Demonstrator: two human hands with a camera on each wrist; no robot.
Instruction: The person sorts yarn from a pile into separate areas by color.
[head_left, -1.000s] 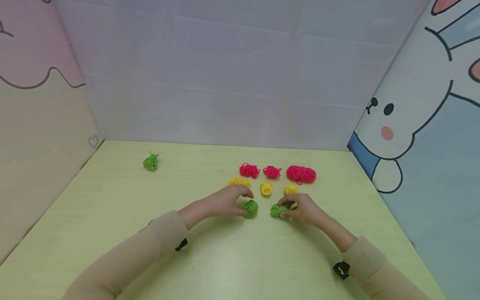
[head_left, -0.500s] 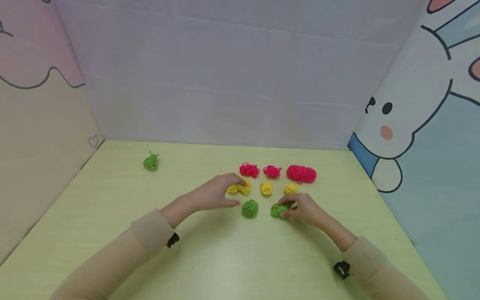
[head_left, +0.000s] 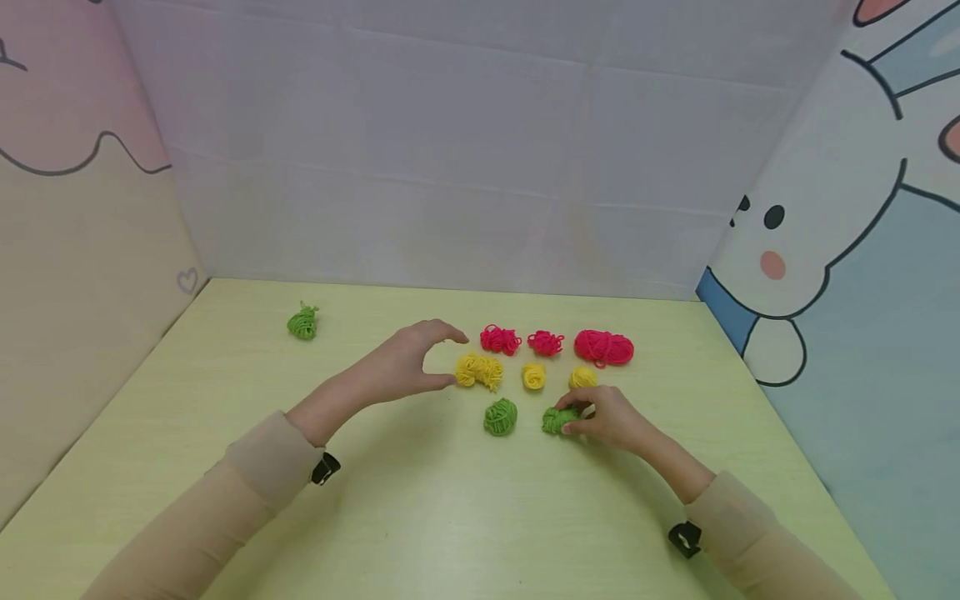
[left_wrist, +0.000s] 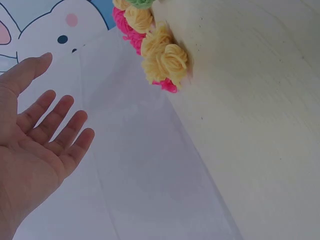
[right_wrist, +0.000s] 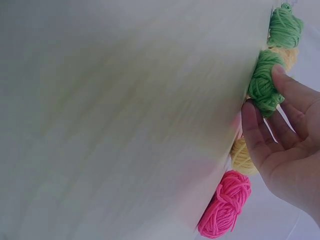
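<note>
My left hand [head_left: 393, 362] is held above the table with fingers and thumb spread apart and nothing between them. It is just left of a loose yellow yarn bundle [head_left: 480, 372]; the left wrist view shows its palm and relaxed fingers [left_wrist: 64, 132]. My right hand [head_left: 611, 421] grips the right end of a green yarn bundle [head_left: 557, 420], which lies on the table. In the right wrist view the thumb is against this green yarn bundle [right_wrist: 265, 85]. A round green yarn ball [head_left: 500, 417] sits to its left, touched by neither hand.
Behind are a yellow yarn ball [head_left: 534, 376], another yellow yarn ball [head_left: 582, 377] partly behind my right hand, two small pink yarn bundles [head_left: 500, 339] and a bigger pink yarn skein [head_left: 603, 347]. One green yarn bundle [head_left: 303, 322] lies far left. Fabric walls [head_left: 450, 167] enclose the table.
My left hand has let go of the round green yarn ball and moved left and away from me, uncovering the yellow yarn bundle. My right hand stays in place on its green yarn bundle.
</note>
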